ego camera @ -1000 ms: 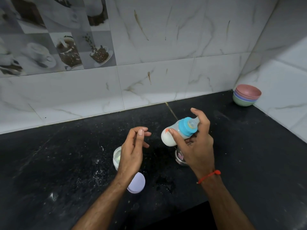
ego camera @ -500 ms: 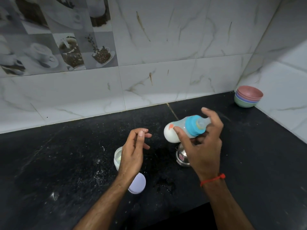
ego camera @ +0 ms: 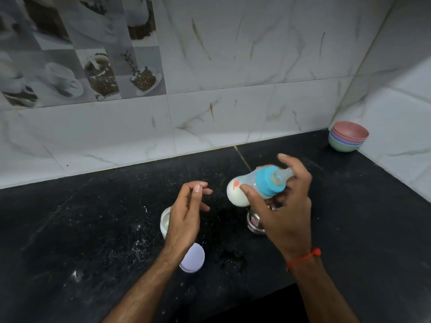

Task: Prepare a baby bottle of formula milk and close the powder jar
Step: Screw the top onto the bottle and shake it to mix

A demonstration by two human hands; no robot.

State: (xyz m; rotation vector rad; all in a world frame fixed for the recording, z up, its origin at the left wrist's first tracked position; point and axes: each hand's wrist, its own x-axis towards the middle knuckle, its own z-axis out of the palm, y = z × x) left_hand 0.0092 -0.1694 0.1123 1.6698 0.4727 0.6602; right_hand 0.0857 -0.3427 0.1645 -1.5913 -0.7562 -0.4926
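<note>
The bottle (ego camera: 254,187) was held nearly on its side above the counter (ego camera: 93,217), its long axis running left to right: the rounded base, white with milk, pointed left and a little down, the clear teat right and slightly up. A blue screw collar ringed its neck, and a small orange mark showed on the translucent plastic near the base. The right hand (ego camera: 283,206) was clamped round it, thumb under the body and fingers over the teat end; a red thread was tied round that wrist. Below the bottle one small steel cup (ego camera: 255,223) stood on the counter. The left hand (ego camera: 186,215) was held empty, fingers loosely curled and slightly apart, over the one open jar (ego camera: 166,221), pale and round, partly hidden. One flat, round lilac lid (ego camera: 194,258) lay just beside the jar, nearer the person. The counter was black speckled stone dusted with white powder. Four plastic bowls (ego camera: 348,138) appeared stacked in the far right corner.
</note>
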